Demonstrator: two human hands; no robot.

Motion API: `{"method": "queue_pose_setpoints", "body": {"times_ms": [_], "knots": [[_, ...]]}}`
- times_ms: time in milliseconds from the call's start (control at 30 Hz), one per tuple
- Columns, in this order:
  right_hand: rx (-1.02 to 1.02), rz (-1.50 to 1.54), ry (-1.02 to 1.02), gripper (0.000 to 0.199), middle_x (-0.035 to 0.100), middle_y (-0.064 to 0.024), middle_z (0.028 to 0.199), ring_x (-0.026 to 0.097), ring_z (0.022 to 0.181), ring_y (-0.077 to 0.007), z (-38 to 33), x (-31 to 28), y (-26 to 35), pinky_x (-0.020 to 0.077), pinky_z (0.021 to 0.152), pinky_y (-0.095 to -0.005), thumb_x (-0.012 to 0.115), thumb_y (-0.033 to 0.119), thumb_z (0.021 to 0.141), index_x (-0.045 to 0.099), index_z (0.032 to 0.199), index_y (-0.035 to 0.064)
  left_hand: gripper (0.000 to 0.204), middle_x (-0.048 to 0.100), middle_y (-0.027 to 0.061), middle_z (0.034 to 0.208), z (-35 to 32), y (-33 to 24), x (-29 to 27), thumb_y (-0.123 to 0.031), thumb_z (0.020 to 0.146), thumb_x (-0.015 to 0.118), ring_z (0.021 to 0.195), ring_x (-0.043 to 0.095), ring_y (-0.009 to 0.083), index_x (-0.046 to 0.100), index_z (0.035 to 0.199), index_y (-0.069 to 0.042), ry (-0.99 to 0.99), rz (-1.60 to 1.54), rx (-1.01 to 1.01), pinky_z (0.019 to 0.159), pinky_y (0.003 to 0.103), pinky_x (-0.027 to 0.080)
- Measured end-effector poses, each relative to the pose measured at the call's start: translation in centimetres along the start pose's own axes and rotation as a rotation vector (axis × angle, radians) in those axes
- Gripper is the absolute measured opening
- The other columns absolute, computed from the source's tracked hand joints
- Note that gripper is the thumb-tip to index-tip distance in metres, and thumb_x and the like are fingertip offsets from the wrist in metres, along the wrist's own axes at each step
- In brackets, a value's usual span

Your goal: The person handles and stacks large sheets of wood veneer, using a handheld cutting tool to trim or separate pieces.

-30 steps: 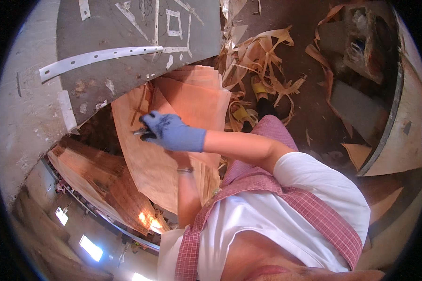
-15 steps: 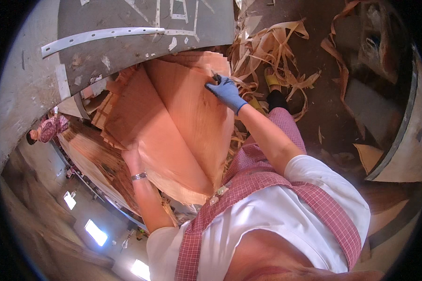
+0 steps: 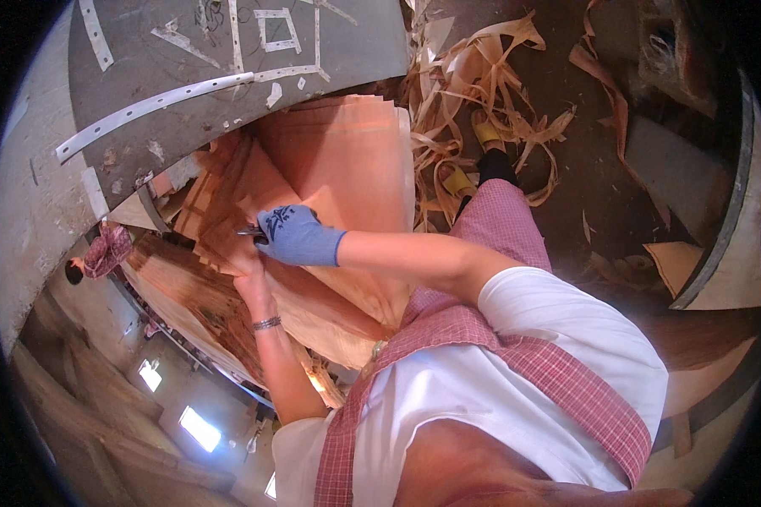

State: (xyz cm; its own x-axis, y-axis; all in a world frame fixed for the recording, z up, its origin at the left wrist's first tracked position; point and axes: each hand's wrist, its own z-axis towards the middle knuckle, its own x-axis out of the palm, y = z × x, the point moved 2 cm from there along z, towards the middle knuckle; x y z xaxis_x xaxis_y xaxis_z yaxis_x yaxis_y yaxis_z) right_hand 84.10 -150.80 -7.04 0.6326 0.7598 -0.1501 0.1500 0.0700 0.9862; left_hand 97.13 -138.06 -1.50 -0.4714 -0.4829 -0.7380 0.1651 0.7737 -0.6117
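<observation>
A stack of thin reddish wood veneer sheets (image 3: pixel 342 160) lies in front of me, its upper sheets bent up along a fold. My bare left hand (image 3: pixel 252 280), with a metal band on the wrist, grips the left edge of the raised veneer; its fingertips are partly hidden. Just above it is my right hand (image 3: pixel 292 235) in a blue glove, closed round a small dark tool (image 3: pixel 249 231). The tool's end points left, over the veneer near my left hand. Its exact kind is too small to tell.
A grey board (image 3: pixel 169 93) with white perforated strips stands beyond the stack. Curled veneer offcuts (image 3: pixel 490 76) litter the floor at right, around my feet in yellow sandals (image 3: pixel 458 181). More veneer (image 3: pixel 203 291) lies at left. Another person (image 3: pixel 106 252) is at the far left.
My right hand has moved left, from the stack's far right corner to beside my left hand, with the dark tool. The raised veneer has folded further left, baring more sheets beneath.
</observation>
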Motion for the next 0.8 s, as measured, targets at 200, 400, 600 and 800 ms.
{"method": "queue_pose_setpoints", "body": {"times_ms": [200,400,600,800], "knots": [[0.027,-0.469,0.068,0.035,0.063,-0.0136,0.081,0.064,0.065,-0.0284,-2.8,-4.2,-1.5,0.049,0.049,-0.0425,0.054,0.032,0.087,0.053,0.101,-0.0005,0.036,0.064,0.0109,0.109,-0.8,-0.1,4.6,-0.006,0.08,0.067,0.097,0.061,0.02,0.059,0.112,0.01,-0.03,0.055,0.089,0.086,0.031,0.047],[0.214,-0.15,-0.013,0.024,0.066,-0.0191,0.081,0.066,0.075,-0.0362,-5.4,-4.7,-7.9,0.0514,0.068,-0.047,0.049,0.027,0.089,0.061,0.091,0.0053,0.046,0.063,0.0133,0.11,-0.2,1.4,6.6,-0.014,0.08,0.074,0.097,0.061,0.0207,0.056,0.113,0.012,0.179,0.126,0.031,0.085,0.032,0.048],[0.403,-0.062,-0.296,0.04,0.063,-0.0243,0.097,0.062,0.091,-0.0394,-4.9,-5.6,-14.7,0.0499,0.079,-0.0474,0.06,0.035,0.084,0.051,0.107,0.0039,0.04,0.061,0.0085,0.087,-2.2,6.8,10.6,-0.015,0.087,0.065,0.062,0.056,0.0112,0.046,0.119,0.001,0.249,-0.246,-0.154,0.056,0.022,0.045],[0.628,0.308,-0.279,0.077,0.06,-0.0256,0.117,0.058,0.109,-0.0389,-7.1,-6.4,-27.6,0.0473,0.09,-0.0414,0.071,0.046,0.073,0.042,0.129,0.0025,0.085,0.027,0.0201,0.147,-4.4,5.9,13.2,-0.014,0.082,0.07,0.13,0.039,0.0282,0.016,0.147,-0.009,0.491,-0.002,-0.142,0.101,0.038,0.04]]}}
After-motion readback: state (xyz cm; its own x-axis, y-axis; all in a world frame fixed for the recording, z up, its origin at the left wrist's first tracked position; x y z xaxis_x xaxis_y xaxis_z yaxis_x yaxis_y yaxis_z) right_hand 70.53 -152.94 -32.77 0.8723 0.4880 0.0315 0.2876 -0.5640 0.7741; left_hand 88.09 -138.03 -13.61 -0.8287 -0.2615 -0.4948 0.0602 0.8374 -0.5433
